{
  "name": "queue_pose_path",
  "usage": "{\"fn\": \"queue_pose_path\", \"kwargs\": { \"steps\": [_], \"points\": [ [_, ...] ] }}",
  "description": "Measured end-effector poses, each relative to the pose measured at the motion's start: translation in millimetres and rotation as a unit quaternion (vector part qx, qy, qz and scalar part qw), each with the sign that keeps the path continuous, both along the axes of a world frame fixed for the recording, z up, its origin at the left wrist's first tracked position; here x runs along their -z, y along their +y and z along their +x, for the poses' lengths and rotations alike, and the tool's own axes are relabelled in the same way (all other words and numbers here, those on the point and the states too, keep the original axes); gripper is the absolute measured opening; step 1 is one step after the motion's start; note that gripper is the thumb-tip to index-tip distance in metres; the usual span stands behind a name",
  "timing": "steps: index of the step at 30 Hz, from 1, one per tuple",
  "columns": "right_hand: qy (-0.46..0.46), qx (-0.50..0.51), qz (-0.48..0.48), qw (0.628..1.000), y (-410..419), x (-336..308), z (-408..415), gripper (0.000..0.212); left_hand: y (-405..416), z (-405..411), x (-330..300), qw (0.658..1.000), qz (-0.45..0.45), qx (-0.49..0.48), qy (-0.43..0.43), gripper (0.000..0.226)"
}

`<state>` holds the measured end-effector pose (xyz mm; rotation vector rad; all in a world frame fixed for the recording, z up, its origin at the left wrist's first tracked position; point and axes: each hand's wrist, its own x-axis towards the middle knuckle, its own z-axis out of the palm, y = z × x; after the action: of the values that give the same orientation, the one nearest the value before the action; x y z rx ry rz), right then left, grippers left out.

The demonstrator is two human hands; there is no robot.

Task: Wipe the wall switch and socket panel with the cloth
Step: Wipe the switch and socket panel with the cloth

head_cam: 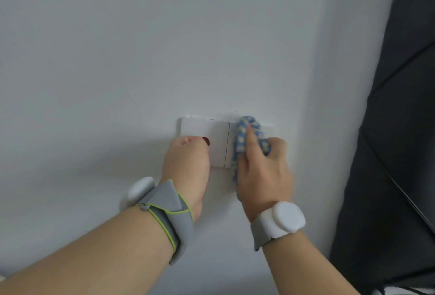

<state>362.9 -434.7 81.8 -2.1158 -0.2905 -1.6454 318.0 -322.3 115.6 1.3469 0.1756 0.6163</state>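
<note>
A white switch plate (207, 130) is set into the white wall, with a second white panel (270, 130) joined to its right. My right hand (263, 174) grips a bunched blue and white checked cloth (247, 130) and presses it against the right panel, hiding most of it. My left hand (188, 165) rests against the lower left corner of the switch plate, its fingers curled, the thumb lying on the plate. Both wrists wear grey straps with white pods.
The bare white wall (141, 47) fills most of the view. A dark grey padded surface (400, 130) with seams stands along the right edge, close to the right panel.
</note>
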Motion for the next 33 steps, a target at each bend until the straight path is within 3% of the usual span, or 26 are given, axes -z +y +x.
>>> {"fn": "queue_pose_path", "kwargs": {
  "steps": [3, 5, 8, 10, 12, 16, 18, 21, 23, 26, 33],
  "points": [
    [0.047, 0.022, 0.192, 0.980, -28, -1, 5, 0.041, 9, -3, 2, 0.999, -0.010, 0.028, 0.031, 0.013],
    [0.040, 0.012, 0.273, 0.961, -34, -4, 0, 0.042, 13, -4, 4, 0.997, -0.025, 0.044, 0.052, 0.027],
    [-0.087, -0.042, 0.171, 0.980, -6, -9, -12, 0.044, 11, 0, 7, 0.996, -0.029, 0.062, 0.054, 0.036],
    [-0.086, -0.049, 0.039, 0.994, 14, -11, -5, 0.044, 9, 1, 10, 0.996, -0.024, 0.069, 0.048, 0.030],
    [-0.076, 0.008, -0.069, 0.995, 26, -7, 7, 0.048, 6, 0, 11, 0.996, -0.015, 0.077, 0.038, 0.025],
    [-0.101, 0.036, -0.150, 0.983, 10, -7, 19, 0.058, 3, -4, 7, 0.997, -0.004, 0.074, 0.018, 0.023],
    [-0.088, 0.052, -0.137, 0.985, -10, -3, 23, 0.060, 2, -4, 7, 0.997, 0.000, 0.076, 0.017, 0.023],
    [-0.021, 0.042, 0.041, 0.998, -38, -1, 22, 0.059, 4, -5, 9, 0.996, -0.004, 0.086, 0.027, 0.011],
    [-0.024, 0.026, 0.078, 0.996, -36, -1, 16, 0.059, 3, -4, 11, 0.996, 0.000, 0.090, 0.021, 0.016],
    [-0.086, 0.004, -0.035, 0.996, -14, -6, 17, 0.058, 3, -3, 12, 0.996, -0.004, 0.083, 0.015, 0.021],
    [-0.082, 0.000, -0.203, 0.976, -17, 48, 13, 0.062, 4, -7, 4, 0.997, -0.002, 0.076, 0.003, 0.004]
  ]
}}
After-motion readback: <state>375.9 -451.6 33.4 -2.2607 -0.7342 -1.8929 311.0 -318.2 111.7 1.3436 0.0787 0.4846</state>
